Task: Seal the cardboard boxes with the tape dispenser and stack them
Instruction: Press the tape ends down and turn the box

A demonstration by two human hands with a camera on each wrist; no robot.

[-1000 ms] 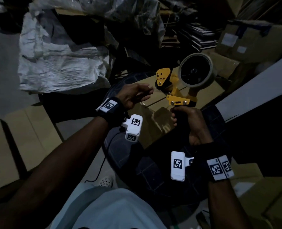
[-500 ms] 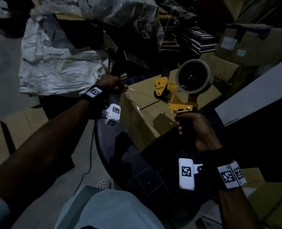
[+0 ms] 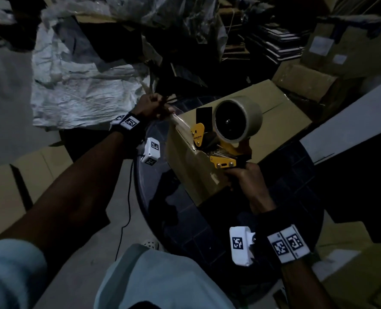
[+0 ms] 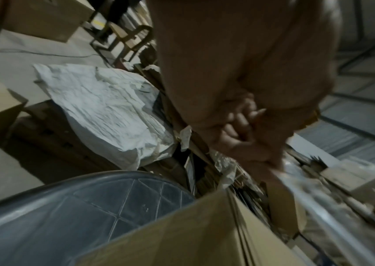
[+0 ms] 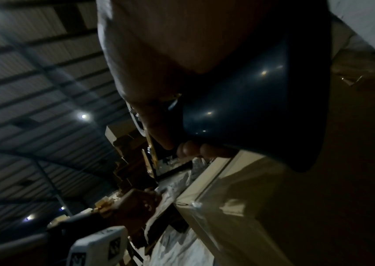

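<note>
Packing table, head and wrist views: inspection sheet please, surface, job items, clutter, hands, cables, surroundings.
Surface: dark round glass table.
Job's things: brown cardboard box on table; yellow tape dispenser with tape roll at its near edge; clear tape strip pulled out.
Clutter: crumpled white sheeting.
Grip: left hand pinches strip; right hand grips dispenser handle.
Cables: thin black cable on floor.
Surroundings: stacked cardboard boxes, dim.

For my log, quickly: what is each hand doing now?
Left hand: pinches the clear tape strip's free end.
Right hand: grips the yellow tape dispenser's handle.
</note>
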